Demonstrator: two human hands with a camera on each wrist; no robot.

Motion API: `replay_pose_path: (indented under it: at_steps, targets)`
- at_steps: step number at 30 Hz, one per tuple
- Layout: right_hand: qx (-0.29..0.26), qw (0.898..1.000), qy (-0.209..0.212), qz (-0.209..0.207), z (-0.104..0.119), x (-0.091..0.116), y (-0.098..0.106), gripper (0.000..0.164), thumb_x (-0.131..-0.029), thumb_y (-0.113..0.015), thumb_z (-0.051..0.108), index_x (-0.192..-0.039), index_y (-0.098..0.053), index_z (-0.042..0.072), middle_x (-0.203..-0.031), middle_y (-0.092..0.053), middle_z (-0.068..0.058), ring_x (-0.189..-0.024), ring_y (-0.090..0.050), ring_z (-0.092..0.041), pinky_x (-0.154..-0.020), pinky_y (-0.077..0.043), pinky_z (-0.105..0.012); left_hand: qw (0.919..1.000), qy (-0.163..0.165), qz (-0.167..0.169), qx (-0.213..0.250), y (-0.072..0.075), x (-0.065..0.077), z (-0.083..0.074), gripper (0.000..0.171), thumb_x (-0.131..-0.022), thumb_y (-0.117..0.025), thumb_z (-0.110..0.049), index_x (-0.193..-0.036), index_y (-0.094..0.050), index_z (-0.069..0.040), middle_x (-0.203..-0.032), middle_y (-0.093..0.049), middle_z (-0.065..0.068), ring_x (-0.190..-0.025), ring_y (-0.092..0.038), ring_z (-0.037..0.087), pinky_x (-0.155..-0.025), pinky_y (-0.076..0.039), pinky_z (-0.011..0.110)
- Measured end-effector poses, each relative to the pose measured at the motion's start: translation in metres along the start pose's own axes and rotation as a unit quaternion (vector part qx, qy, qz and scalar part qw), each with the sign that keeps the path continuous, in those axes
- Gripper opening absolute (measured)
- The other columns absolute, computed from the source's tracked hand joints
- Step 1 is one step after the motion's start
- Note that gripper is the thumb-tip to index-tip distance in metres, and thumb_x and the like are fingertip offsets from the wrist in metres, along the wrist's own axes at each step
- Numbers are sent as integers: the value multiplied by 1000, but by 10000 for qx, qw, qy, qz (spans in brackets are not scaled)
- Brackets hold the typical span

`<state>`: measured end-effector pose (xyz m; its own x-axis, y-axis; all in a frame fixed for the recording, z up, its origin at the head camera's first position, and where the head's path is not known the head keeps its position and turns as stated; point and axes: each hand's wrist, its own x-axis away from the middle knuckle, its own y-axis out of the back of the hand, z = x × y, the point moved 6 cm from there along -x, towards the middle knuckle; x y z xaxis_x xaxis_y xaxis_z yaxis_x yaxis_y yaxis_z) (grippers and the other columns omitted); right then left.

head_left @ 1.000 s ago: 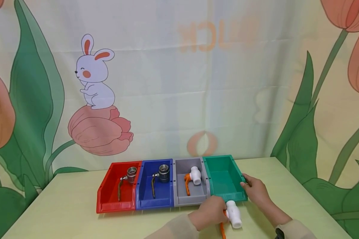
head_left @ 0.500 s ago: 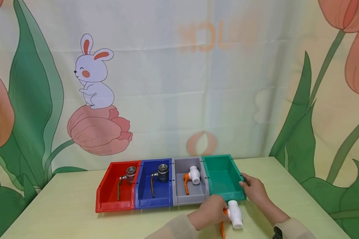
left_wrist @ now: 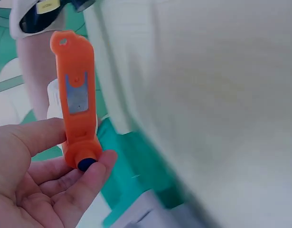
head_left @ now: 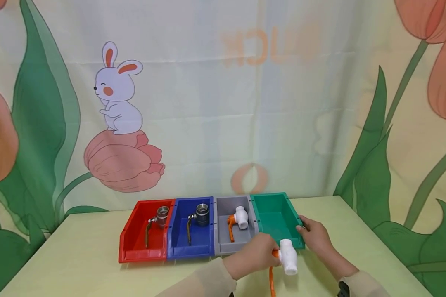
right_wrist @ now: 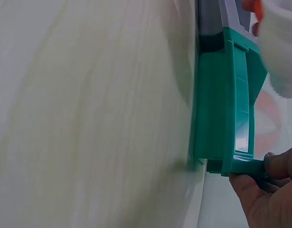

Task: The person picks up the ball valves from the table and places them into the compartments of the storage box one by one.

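Note:
My left hand (head_left: 255,254) pinches a white plastic ball valve (head_left: 288,256) by the base of its orange lever handle (left_wrist: 79,95). The valve hangs in front of the green bin (head_left: 275,214), its lever pointing down in the head view. At that bin's right side, my right hand (head_left: 316,236) grips the wall, with thumb and fingers on either side of it in the right wrist view. Another white valve (head_left: 241,217) with an orange lever lies in the grey bin (head_left: 236,248), left of the green one.
Further left, a blue bin (head_left: 191,252) and a red bin (head_left: 143,258) each hold a metal valve with a brass-coloured lever. All the bins stand side by side on a pale yellow table (head_left: 78,255). A printed curtain (head_left: 193,103) hangs behind the table.
My left hand has raised the white ball valve slightly and shifted it a little left. My right hand keeps its grip on the green bin's side.

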<state>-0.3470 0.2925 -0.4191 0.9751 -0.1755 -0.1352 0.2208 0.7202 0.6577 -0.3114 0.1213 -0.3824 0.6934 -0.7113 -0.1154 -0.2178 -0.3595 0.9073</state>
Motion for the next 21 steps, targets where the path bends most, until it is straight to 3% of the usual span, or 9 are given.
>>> replay_pose_path:
  at_steps: [5,16,21]
  targets:
    - [-34,10000,5,-19,0,-1,0,47,-105,-51,6,-146,-42,-15,-146,-49,-35,-138,-46,-53,-108,-46,-59,9995,-110,-118,-266,25,-2,-7,37,-85,-81,-13,-59,-55,-10,-51,-31,-11,-51,-28,3,-50,-24,14]
    - [-116,9997,-189,63,-2,-2,-2,48,-105,-50,5,-148,-40,-14,-148,-46,-35,-142,-41,-52,-111,-43,-57,9998,30,-50,-206,79,-9,-15,31,-90,-77,-13,-65,-60,-10,-54,-36,-6,-53,-33,7,-52,-26,17]
    - [-56,9999,-127,68,-1,-2,-1,48,-105,-51,6,-148,-40,-14,-148,-45,-36,-141,-42,-54,-110,-44,-59,9996,-197,-26,-185,101,-19,-19,29,-91,-75,-10,-67,-60,-8,-54,-35,-5,-52,-32,8,-53,-26,18]
